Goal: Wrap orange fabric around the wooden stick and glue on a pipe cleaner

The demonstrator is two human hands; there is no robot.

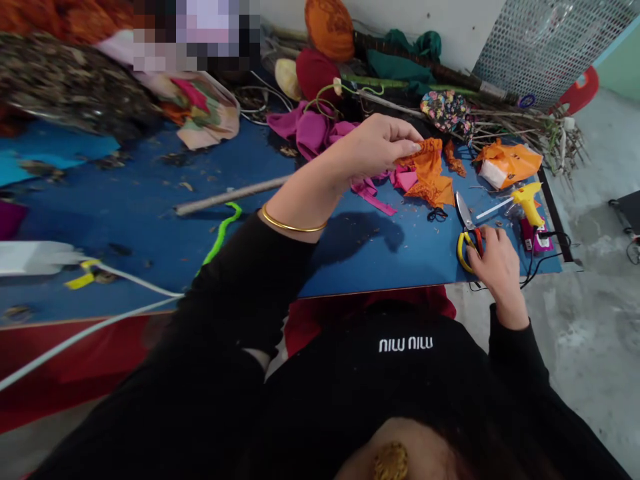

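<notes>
My left hand (383, 143) reaches across the table and pinches the edge of a piece of orange fabric (431, 175) between thumb and fingertips. Under and beside that cloth lie pink fabric scraps (373, 193). At the right, my right hand (495, 260) has its fingers closed at the handles of a pair of scissors (466, 230) with yellow and red grips. The blades are together and point away from me, close to the tabletop. A small black cord loop (437, 215) lies between the cloth and the scissors.
A yellow glue gun (529, 200) with a white stick and an orange packet (510, 165) sit at the right end of the blue table (390, 257). Behind are twigs (530, 130) and cloth-wrapped shapes. A grey stick (230, 195) and white power strip (37, 258) lie left.
</notes>
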